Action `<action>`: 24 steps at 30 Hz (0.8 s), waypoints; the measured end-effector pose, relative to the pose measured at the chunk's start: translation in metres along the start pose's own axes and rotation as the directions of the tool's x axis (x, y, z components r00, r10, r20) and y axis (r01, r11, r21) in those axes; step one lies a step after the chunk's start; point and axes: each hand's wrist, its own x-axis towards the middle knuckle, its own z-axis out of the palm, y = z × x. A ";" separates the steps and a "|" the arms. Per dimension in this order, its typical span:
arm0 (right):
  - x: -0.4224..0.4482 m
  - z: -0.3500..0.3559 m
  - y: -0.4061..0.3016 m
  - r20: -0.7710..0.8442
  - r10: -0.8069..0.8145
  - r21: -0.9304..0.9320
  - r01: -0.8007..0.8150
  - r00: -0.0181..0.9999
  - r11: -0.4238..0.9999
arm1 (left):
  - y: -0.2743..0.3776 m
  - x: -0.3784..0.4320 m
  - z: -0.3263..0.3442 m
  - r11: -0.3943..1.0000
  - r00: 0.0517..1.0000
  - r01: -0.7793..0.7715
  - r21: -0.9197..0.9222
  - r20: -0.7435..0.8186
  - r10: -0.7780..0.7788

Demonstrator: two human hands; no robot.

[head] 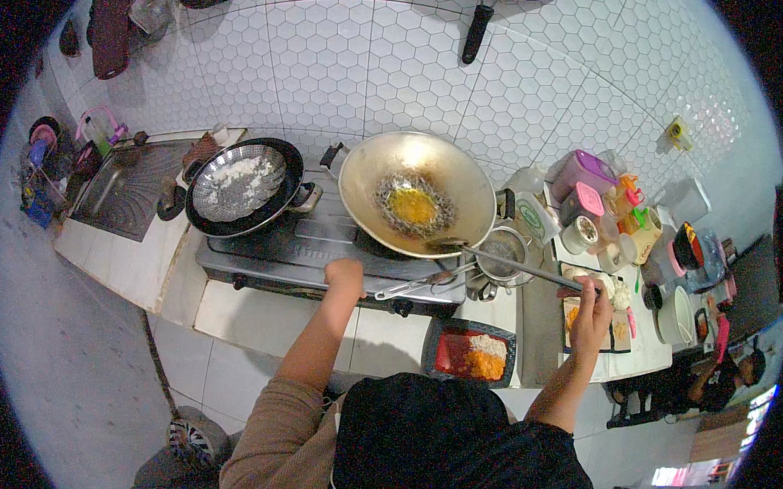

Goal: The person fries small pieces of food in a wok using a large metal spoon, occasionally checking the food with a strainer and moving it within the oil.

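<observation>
My right hand [588, 305] is closed on the handle of a long metal spatula [521, 264], whose head rests inside the right rim of a large wok [358, 207]. Yellow food [414, 206] bubbles in oil at the wok's bottom. My left hand [345, 277], its fingers curled, is at the front edge of the gas stove [269, 252]; whether it holds anything cannot be told. Left of the wok, a perforated metal steamer tray [240, 185] with white bits sits in a black pan [265, 226]. A strainer [501, 248] lies right of the stove.
A tray [431, 353] with orange and white food stands in front of the stove. Jars and plastic containers [581, 205] crowd the right counter, near cauliflower [618, 295]. A sink [134, 182] lies left. Another pan's handle [478, 34] hangs on the wall. A person [719, 378] is far right.
</observation>
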 end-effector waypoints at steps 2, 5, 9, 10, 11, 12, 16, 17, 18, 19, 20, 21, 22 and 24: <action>0.004 -0.005 -0.003 0.010 -0.062 -0.065 0.063 0.998 0.996 | 0.002 0.001 -0.002 1.000 1.000 -0.005 0.005 0.012 0.005; 0.011 -0.007 -0.004 -0.009 -0.057 -0.104 0.056 0.998 0.993 | -0.002 0.004 0.004 1.000 0.999 -0.022 0.014 -0.045 0.022; 0.023 -0.007 0.000 -0.053 -0.150 -0.114 0.143 0.987 0.983 | -0.001 0.008 0.002 0.999 0.999 -0.042 0.008 0.010 0.042; 0.024 -0.005 0.000 -0.070 -0.161 -0.084 0.155 0.985 0.984 | -0.002 0.010 0.002 0.999 0.999 -0.045 0.011 0.027 0.045; 0.023 -0.004 -0.003 -0.073 -0.160 -0.082 0.154 0.984 0.985 | -0.002 0.010 0.003 0.999 0.999 -0.045 0.014 0.026 0.044; 0.022 -0.004 -0.007 -0.092 -0.109 -0.036 0.106 0.990 0.994 | 0.000 0.007 0.003 0.999 0.999 -0.041 0.036 0.000 0.041; 0.021 -0.007 -0.020 -0.093 -0.070 -0.056 0.065 0.993 0.996 | 0.001 0.004 -0.009 1.000 0.996 -0.019 -0.018 0.087 0.021; 0.021 -0.007 -0.024 -0.091 -0.069 -0.057 0.064 0.993 0.996 | 0.001 0.005 -0.006 1.000 0.996 -0.018 -0.019 0.090 0.020; 0.020 -0.006 -0.030 -0.046 -0.067 -0.058 0.064 0.997 0.996 | 0.000 0.006 -0.004 0.999 0.996 -0.005 -0.034 0.085 0.008; 0.020 -0.004 -0.033 0.000 -0.064 -0.060 0.064 0.998 0.996 | -0.001 0.006 -0.003 0.999 0.997 0.004 -0.043 0.083 0.000; 0.019 0.000 -0.030 0.004 -0.064 -0.057 0.064 0.998 0.996 | -0.002 0.006 -0.001 0.999 0.997 0.013 -0.051 0.083 -0.009; 0.018 0.003 -0.024 0.003 -0.091 -0.150 0.090 0.996 0.984 | 0.000 0.004 -0.003 0.999 0.997 0.008 -0.045 0.081 -0.004; 0.017 0.006 -0.018 0.006 -0.118 -0.242 0.116 0.993 0.963 | 0.001 0.003 -0.005 0.999 0.997 0.002 -0.039 0.081 0.001; 0.016 0.027 -0.010 0.048 -0.065 -0.224 0.074 0.997 0.972 | -0.001 0.004 0.000 0.999 0.999 -0.009 -0.042 0.046 0.011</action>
